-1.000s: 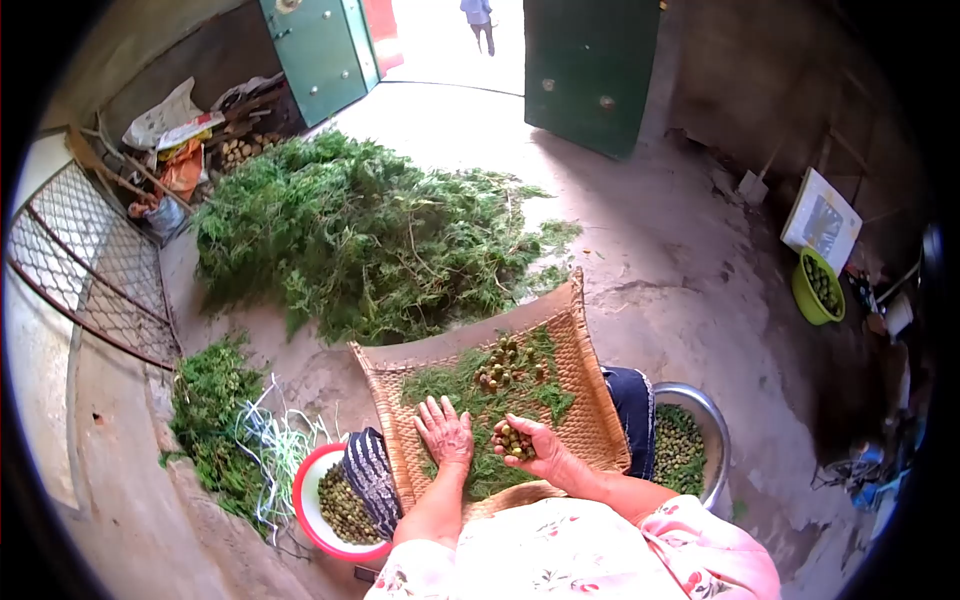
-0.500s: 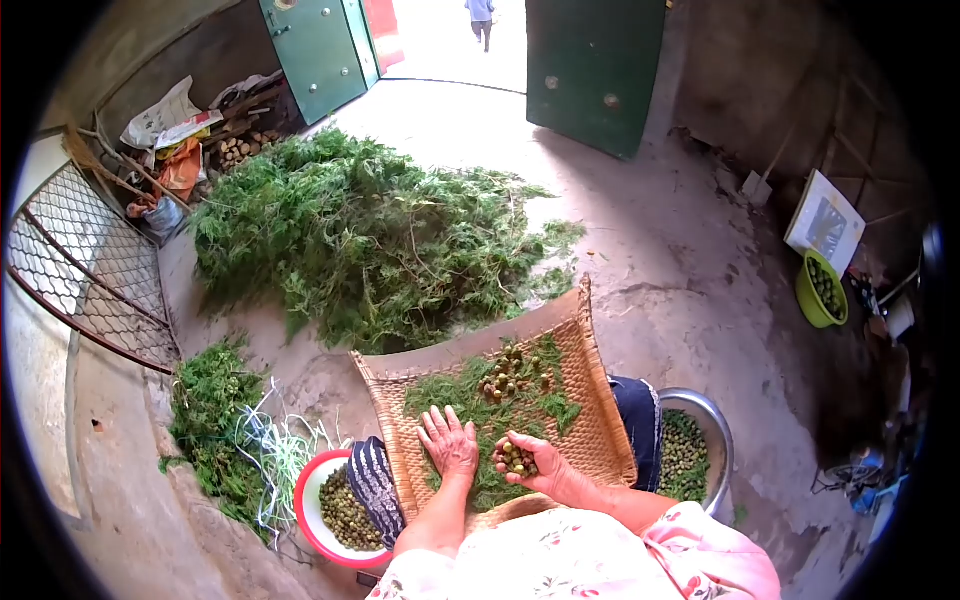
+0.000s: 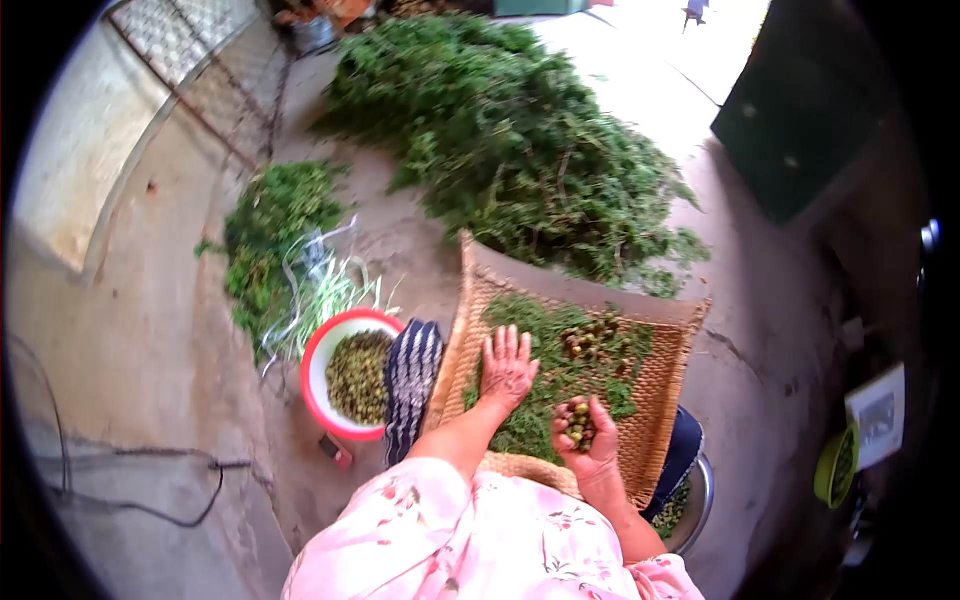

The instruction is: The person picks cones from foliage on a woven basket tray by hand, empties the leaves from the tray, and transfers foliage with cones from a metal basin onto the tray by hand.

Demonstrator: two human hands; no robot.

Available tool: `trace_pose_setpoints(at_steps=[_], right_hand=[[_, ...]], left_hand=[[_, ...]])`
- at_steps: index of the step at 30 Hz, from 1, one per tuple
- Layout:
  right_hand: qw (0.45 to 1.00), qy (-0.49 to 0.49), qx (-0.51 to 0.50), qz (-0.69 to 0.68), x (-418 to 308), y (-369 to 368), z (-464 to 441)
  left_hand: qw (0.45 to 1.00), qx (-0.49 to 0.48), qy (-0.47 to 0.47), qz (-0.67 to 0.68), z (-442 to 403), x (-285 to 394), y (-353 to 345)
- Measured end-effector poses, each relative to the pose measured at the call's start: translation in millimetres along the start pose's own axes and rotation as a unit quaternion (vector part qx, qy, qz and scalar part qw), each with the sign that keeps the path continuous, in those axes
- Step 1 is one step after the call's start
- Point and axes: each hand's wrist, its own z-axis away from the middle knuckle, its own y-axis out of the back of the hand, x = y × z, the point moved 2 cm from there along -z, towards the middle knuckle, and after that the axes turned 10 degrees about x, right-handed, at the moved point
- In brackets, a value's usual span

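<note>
A woven wicker tray (image 3: 665, 430) rests across my lap, spread with green feathery sprigs (image 3: 545, 325). On its far right part sits a cluster of small round green-brown fruits (image 3: 600, 340). My left hand (image 3: 510, 372) lies flat over the sprigs, palm down with the fingers stretched out. Close to the tray's near right side, my right hand (image 3: 592, 455) is turned up and cupped around a handful of the same round fruits (image 3: 579, 425). What lies beneath my left palm is hidden.
Left of my knee stands a red-rimmed basin (image 3: 312, 385) of fruits; a metal basin (image 3: 707, 500) is at right. Large cut green branches (image 3: 500, 130) lie ahead. Pale plastic strips (image 3: 335, 295), a small phone-like object (image 3: 336, 452), a cable (image 3: 150, 500) and a green bowl (image 3: 826, 468) surround me.
My view has swung left and down, so the tray and branches sit further right in it. My right hand still holds the fruits, and my left hand stays on the sprigs.
</note>
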Motion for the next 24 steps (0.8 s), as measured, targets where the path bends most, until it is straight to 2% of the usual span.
trace_pose_setpoints(at_steps=[6,15,19,24], right_hand=[[1.000,0.003,-0.022,0.002,-13.0,-30.1,21.0],[0.981,0.110,-0.052,0.150,-65.5,-92.5,-10.3],[0.980,0.093,-0.084,0.157,-74.8,-77.4,-42.2],[0.992,0.063,-0.038,0.102,-73.6,-50.0,-52.1]], left_hand=[[1.000,0.005,0.004,0.028,-1.9,0.4,11.0],[0.998,-0.013,0.012,0.064,-3.7,0.3,13.3],[0.997,-0.014,0.019,0.067,-4.4,-1.0,11.7],[0.999,-0.017,0.004,0.038,-7.5,0.9,15.8]])
